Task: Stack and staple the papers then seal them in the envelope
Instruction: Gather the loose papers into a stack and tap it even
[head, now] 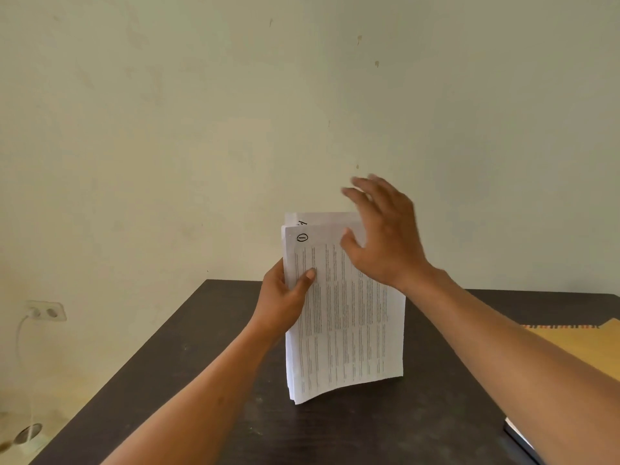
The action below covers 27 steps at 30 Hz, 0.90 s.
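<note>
A stack of printed white papers [345,317] stands upright on its lower edge on the dark table [208,391], with a circled 1 at the top of the front sheet. The sheets are uneven at the top. My left hand [285,300] grips the stack's left edge, thumb across the front page. My right hand [382,233] hovers at the stack's top right corner with fingers spread and straight, slightly blurred; whether it touches the paper I cannot tell. A yellow-brown envelope [583,347] lies flat at the table's right side.
A dark flat object [518,437] pokes in at the table's lower right edge. The wall rises just behind the table. A wall socket [47,312] with a white cable sits low on the left.
</note>
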### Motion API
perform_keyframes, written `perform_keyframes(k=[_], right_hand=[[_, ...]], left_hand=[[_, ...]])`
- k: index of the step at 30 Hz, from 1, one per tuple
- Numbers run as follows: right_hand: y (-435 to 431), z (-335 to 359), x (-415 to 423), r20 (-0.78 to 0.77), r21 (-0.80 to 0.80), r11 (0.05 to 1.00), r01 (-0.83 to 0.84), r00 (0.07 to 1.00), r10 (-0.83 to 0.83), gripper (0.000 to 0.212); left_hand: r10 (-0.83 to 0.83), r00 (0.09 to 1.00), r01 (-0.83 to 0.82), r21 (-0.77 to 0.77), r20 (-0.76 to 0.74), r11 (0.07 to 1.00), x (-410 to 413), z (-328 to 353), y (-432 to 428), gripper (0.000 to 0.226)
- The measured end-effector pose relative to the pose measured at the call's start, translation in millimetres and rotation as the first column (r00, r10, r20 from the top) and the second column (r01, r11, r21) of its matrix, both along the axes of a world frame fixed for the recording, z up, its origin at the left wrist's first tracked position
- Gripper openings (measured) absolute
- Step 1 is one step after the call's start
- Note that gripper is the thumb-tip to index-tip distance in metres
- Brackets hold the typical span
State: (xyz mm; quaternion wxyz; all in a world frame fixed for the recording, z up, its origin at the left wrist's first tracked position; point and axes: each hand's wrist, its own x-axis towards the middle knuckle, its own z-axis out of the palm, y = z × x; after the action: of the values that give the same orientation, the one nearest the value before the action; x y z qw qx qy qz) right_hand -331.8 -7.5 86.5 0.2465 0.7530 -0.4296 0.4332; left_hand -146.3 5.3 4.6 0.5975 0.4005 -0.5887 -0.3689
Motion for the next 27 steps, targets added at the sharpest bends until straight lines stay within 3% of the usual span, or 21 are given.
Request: perform_keyframes(k=[4,6,8,11,15,19,27], right_hand=[[-9,23,33,-0.205,0.452,0.891,0.043,0.977,0.057,0.057],[-8,26,41,-0.228,0.554,0.831,0.035,0.967,0.111,0.044],[-4,25,44,-0.228,0.548,0.836,0.013,0.964,0.134,0.038],[0,22,45,-0.243,0.524,0.852,0.010,0.960,0.138,0.046],[4,26,42,-0.168,0.539,0.839,-0.068,0.968,0.186,0.047],[6,29,42,-0.244,0.581,0.814,-0.016,0.950,0.192,0.053],[1,26,39,-0.241,0.507,0.861,-0.043,0.952,0.190,0.046]], left_hand=[[-0.023,0.999,0.024,-0.026,0.032,0.999,2,1,4,0.021],[-0.011,0.999,0.012,-0.039,0.038,0.999,4,2,5,0.023],[0.003,1.000,-0.002,-0.038,0.029,0.999,7,5,4,0.025],[0.016,1.000,-0.016,-0.048,0.017,0.999,9,6,1,0.030],[0.068,0.998,-0.067,-0.056,0.003,0.996,7,4,-3,0.030],[0.141,0.987,-0.133,-0.093,0.082,0.987,1,8,-9,0.031],[0.221,0.970,-0.209,-0.119,0.103,0.971,-1,6,-12,0.015]])
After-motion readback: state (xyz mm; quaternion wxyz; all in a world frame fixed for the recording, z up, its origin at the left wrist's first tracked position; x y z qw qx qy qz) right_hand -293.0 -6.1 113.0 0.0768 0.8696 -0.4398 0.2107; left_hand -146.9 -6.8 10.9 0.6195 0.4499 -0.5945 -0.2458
